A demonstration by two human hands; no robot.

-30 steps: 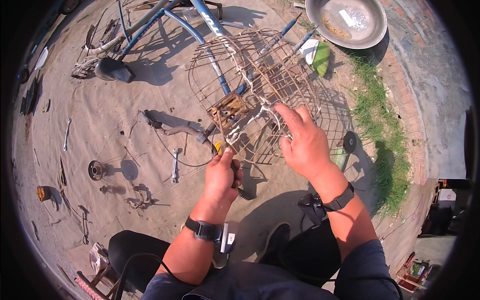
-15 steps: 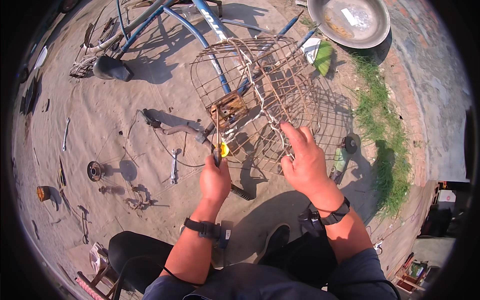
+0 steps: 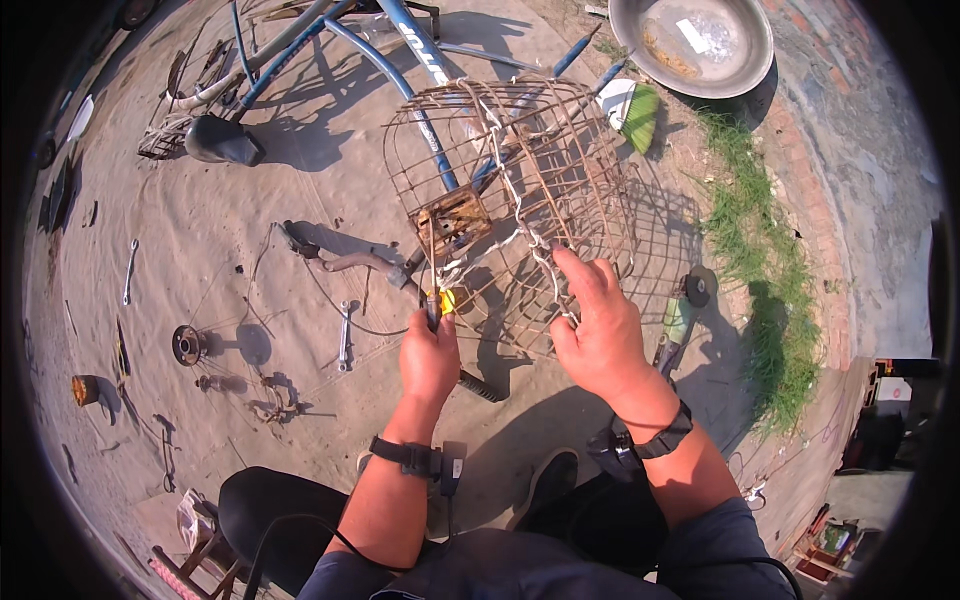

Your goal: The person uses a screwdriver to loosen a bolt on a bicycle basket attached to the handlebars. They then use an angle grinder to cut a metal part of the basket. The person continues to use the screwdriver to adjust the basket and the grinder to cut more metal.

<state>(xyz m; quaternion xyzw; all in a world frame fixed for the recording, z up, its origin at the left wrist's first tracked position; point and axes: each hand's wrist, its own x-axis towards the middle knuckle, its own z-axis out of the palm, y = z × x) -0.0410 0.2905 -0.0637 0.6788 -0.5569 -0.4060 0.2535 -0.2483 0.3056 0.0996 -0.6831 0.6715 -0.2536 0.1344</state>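
Note:
A rusty wire basket (image 3: 590,185) with pale cord twisted along its rim stands ahead of me, against bent bicycle handlebars (image 3: 365,260). My left hand (image 3: 430,360) is closed around a screwdriver (image 3: 434,308) with a black and yellow handle. Its thin shaft points up to a rusty metal bracket (image 3: 450,222) on the basket; whether the tip touches a screw is too small to tell. At the basket's near edge, my right hand (image 3: 605,340) grips the corded rim, with index finger and thumb against it and the other fingers partly hidden.
A blue bicycle frame (image 3: 420,45) lies beyond the basket, with a black saddle (image 3: 224,140) to its left. Spanners (image 3: 345,335) and a wheel hub (image 3: 188,345) lie on the sandy ground. An angle grinder (image 3: 680,315) is at right; a metal basin (image 3: 690,84) sits far right.
The basket's near rim and my right hand have shifted slightly left. My left hand stays almost in place with the screwdriver.

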